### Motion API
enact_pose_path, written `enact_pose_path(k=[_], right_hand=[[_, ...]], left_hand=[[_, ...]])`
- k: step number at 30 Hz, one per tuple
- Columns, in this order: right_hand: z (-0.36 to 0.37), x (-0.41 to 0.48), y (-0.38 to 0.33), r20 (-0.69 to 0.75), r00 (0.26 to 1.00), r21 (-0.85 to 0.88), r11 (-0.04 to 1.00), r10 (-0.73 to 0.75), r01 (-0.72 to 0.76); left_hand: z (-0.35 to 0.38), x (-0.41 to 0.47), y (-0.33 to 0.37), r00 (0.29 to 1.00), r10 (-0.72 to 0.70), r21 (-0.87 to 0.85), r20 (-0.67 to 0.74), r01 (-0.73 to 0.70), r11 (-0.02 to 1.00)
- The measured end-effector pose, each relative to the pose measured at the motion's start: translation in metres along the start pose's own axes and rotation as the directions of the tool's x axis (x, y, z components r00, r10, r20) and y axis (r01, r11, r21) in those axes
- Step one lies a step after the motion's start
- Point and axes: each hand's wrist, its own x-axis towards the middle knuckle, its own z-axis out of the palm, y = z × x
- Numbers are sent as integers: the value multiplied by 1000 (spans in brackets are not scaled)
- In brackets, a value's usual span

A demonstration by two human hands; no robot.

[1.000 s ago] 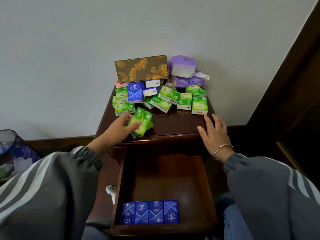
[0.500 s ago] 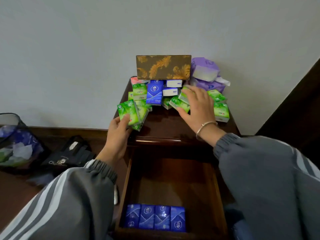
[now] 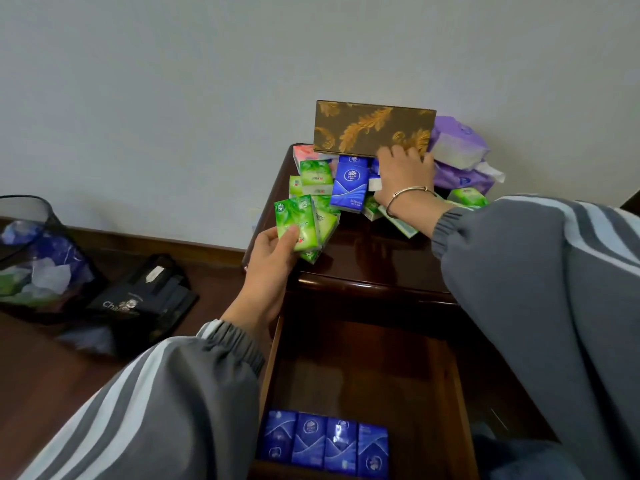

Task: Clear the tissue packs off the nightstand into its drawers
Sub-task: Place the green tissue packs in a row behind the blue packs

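**Right hand shifts to the back of the pile**

The right hand [image 3: 405,174] has left the middle green packs and now lies on small blue-and-white packs [image 3: 375,184] just before the gold-leaf box [image 3: 370,133]. Its fingers bend down, and I cannot tell whether they grip. The left hand [image 3: 272,261] still pinches stacked green packs [image 3: 298,226] at the nightstand's [image 3: 363,258] left front edge. Four blue packs [image 3: 323,445] line the open drawer [image 3: 363,362].
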Motion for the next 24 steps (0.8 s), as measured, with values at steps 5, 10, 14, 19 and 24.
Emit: enact_pose_path(k=[5,10,14,19,24], right_hand=[[-11,0,12,-37,999,54,998,-36,38],[-26,-15,32,-127,992,249,968,-11,43],[-43,-35,45,-189,929,722,686,318,-88],[-67,-80,58,222,853,971,-27,473,-237],[-72,-165,83,497,810,859,-312,312,-406]], left_hand=[[2,-2,2,1000,-6,7,-2,6,1000],[5,-6,4,1000,-6,23,-17,6,1000],[7,-7,6,999,-13,47,-36,15,999],[6,-8,7,998,-31,97,-60,37,995],[13,-14,9,997,-14,154,-70,25,988]])
